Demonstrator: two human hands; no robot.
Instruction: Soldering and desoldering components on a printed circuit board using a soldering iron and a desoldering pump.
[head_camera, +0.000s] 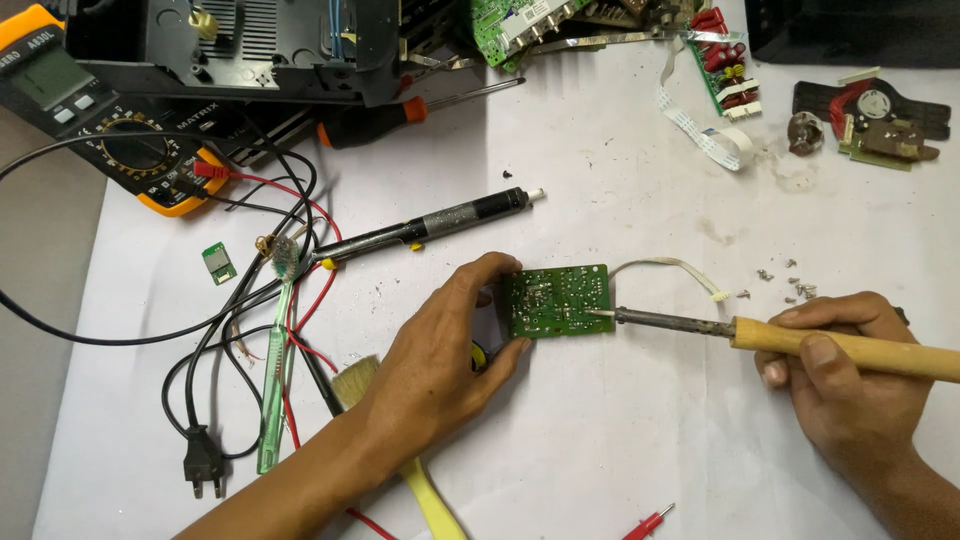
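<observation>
Left hand (440, 345) grips green circuit board (557, 301); right hand (850, 365) grips soldering iron (760, 333).

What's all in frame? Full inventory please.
circuit board: 1, green, centre, in left hand
soldering iron: 1, wooden handle, tip on board
desoldering pump: 1, black, above board
multimeter: 1, orange-black, top left
screwdriver: 1, black-orange, top
toothbrush: 1, green, left
paintbrush: 1, yellow handle, under left arm
power plug: 1, black, bottom left
screws: several, silver, right
ribbon cable: 1, white, top right
left hand: holds board
right hand: grips iron
</observation>
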